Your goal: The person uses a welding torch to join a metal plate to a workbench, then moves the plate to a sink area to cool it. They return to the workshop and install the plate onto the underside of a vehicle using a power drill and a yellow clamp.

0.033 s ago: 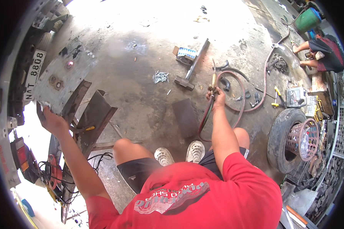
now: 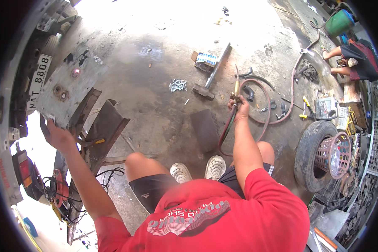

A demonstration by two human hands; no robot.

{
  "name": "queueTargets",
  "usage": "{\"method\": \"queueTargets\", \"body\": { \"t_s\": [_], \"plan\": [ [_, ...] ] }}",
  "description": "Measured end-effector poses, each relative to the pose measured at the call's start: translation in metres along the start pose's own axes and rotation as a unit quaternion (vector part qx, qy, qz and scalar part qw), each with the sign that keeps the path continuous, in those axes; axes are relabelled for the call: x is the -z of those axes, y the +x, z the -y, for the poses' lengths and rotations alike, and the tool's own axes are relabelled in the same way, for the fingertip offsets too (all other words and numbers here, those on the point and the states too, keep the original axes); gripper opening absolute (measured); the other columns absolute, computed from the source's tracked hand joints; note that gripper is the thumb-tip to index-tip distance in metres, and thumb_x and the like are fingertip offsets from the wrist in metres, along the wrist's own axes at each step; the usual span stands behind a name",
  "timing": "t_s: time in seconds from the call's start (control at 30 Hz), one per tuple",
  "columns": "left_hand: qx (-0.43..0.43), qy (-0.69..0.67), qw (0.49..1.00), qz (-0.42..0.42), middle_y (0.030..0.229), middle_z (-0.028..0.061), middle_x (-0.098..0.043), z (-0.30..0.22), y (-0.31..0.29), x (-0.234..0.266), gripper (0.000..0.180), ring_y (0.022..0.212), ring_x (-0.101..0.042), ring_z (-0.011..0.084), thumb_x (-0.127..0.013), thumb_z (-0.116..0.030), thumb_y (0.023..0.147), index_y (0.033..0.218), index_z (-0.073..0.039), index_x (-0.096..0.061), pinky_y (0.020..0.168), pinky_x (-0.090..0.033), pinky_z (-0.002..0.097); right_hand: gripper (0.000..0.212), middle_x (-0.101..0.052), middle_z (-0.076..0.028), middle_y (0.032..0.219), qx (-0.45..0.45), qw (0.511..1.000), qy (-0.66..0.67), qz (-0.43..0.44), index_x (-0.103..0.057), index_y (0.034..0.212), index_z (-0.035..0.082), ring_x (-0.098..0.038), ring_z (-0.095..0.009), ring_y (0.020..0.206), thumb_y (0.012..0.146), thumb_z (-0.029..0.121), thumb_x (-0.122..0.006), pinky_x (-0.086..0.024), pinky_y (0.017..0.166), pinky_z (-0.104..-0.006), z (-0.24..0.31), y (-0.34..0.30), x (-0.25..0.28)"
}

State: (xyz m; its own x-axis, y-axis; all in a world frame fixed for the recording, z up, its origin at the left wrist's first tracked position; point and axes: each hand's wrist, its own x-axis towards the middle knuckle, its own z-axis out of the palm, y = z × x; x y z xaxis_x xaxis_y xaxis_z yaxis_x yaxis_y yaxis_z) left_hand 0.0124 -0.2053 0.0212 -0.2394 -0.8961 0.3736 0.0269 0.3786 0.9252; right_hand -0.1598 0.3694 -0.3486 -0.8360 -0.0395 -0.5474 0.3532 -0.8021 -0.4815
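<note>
My left hand (image 2: pixel 59 137) is closed on the near edge of a flat grey metal plate (image 2: pixel 86 80), its thumb on the edge and the other fingers partly in shadow. The plate has a bolt-like round part and a small pink glowing spot, and it lies by angled steel pieces (image 2: pixel 107 126). In my right hand (image 2: pixel 241 110) is a gas torch (image 2: pixel 237 87) with a brass body, its thin tip pointing away from me. Red and green hoses (image 2: pixel 226 133) hang from its rear end. No flame shows at the tip.
On the floor lie a sledgehammer (image 2: pixel 204 91), a small box (image 2: pixel 204 61), scattered nails (image 2: pixel 178 85) and a dark metal sheet (image 2: pixel 203 130). A tyre (image 2: pixel 304 151) with a pink basket (image 2: pixel 338 155) stands right. Another person (image 2: pixel 359 59) is far right. Black cables (image 2: pixel 107 176) hang left.
</note>
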Motion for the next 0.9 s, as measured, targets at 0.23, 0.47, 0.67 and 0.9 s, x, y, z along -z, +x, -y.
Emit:
{"method": "queueTargets", "body": {
  "t_s": [0.23, 0.47, 0.67, 0.9],
  "plan": [
    [0.009, 0.072, 0.997, 0.005, 0.135, 0.0153, -0.063, -0.003, 0.006, 0.069, 0.050, 0.126, -0.062, 0.0320, -0.061, -0.021, 0.097, 0.142, 0.000, -0.058, 0.107, -0.051, 0.0451, 0.027, -0.068, -0.017, 0.091, 0.034, 0.999, -0.041, -0.009, -0.052, 0.076, 0.013, -0.058, -0.026, 0.066, 0.086, 0.033, -0.066, -0.046, 0.057, -0.0386, 0.010, 0.041, -0.011],
    [-0.015, -0.107, 0.994, 0.006, 0.137, 0.0154, -0.063, -0.038, -0.022, 0.084, 0.047, 0.122, -0.064, 0.0268, -0.051, -0.009, 0.102, 0.147, 0.002, -0.053, 0.106, -0.052, 0.0395, 0.034, -0.070, -0.015, 0.109, 0.036, 0.997, -0.020, 0.061, -0.061, 0.136, 0.012, -0.063, -0.020, 0.075, 0.106, 0.028, -0.056, -0.050, 0.059, -0.0340, 0.001, 0.069, 0.006],
    [-0.060, -0.090, 0.994, 0.033, 0.138, 0.0171, -0.062, -0.066, -0.031, 0.106, 0.049, 0.124, -0.062, 0.0229, -0.048, -0.005, 0.102, 0.150, 0.006, -0.049, 0.107, -0.049, 0.0355, 0.036, -0.068, -0.007, 0.101, 0.076, 0.955, -0.272, -0.093, -0.059, 0.136, 0.012, -0.063, -0.020, 0.076, 0.102, 0.022, -0.064, -0.053, 0.065, -0.0347, -0.047, 0.094, 0.061],
    [-0.048, -0.043, 0.998, -0.011, 0.137, 0.0154, -0.063, -0.073, -0.065, 0.156, 0.050, 0.121, -0.062, 0.0192, -0.047, -0.005, 0.102, 0.151, 0.006, -0.049, 0.106, -0.048, 0.0331, 0.049, -0.066, -0.012, 0.101, -0.102, 0.814, -0.535, -0.199, -0.055, 0.137, 0.006, -0.064, -0.025, 0.079, 0.091, 0.017, -0.070, -0.052, 0.066, -0.0423, -0.072, 0.082, 0.081]
  ]
}}
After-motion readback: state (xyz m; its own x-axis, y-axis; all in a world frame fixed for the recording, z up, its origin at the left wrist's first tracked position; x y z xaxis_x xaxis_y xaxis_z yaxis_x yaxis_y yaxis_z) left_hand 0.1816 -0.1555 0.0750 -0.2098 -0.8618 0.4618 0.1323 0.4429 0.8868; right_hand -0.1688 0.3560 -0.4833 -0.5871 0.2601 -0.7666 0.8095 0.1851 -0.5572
